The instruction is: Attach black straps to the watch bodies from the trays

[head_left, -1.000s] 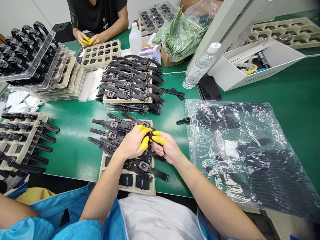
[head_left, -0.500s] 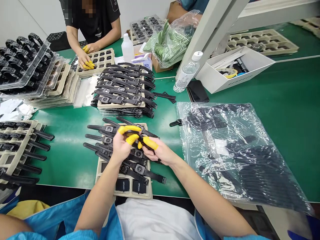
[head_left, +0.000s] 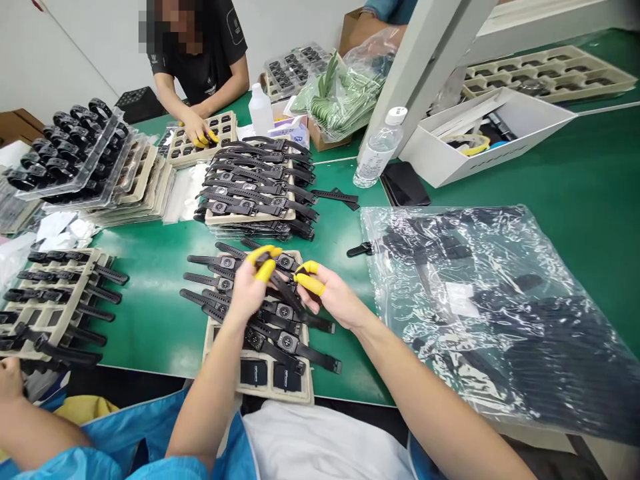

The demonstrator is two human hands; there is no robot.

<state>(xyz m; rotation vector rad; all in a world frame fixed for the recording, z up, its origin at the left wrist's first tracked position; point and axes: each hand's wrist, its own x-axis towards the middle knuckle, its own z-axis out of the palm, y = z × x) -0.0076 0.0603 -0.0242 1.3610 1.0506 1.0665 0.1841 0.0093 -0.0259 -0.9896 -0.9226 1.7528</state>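
My left hand (head_left: 254,283), with yellow finger cots, is closed on a black watch (head_left: 285,288) above a beige tray (head_left: 307,393). Its strap hangs down to the right between my hands. My right hand (head_left: 323,288), also in yellow cots, is pinched close to the watch; the small dark thing at its fingertips is too small to name. Beneath my hands, several watches with black straps lie in rows across the tray, backs up. Two black squares (head_left: 254,373) sit in the tray's front compartments.
Behind the tray stands a stack of strapped watches (head_left: 255,187). A clear bag of black straps (head_left: 460,300) lies at right, near a bottle (head_left: 377,150) and white box (head_left: 490,140). Other trays (head_left: 65,313) stand left. A person works across the table; another's arm is at lower left.
My hands have moved slightly apart, and the strap now hangs between them. The whole view has shifted, showing more on the left. The person opposite has moved one hand over the tray there.
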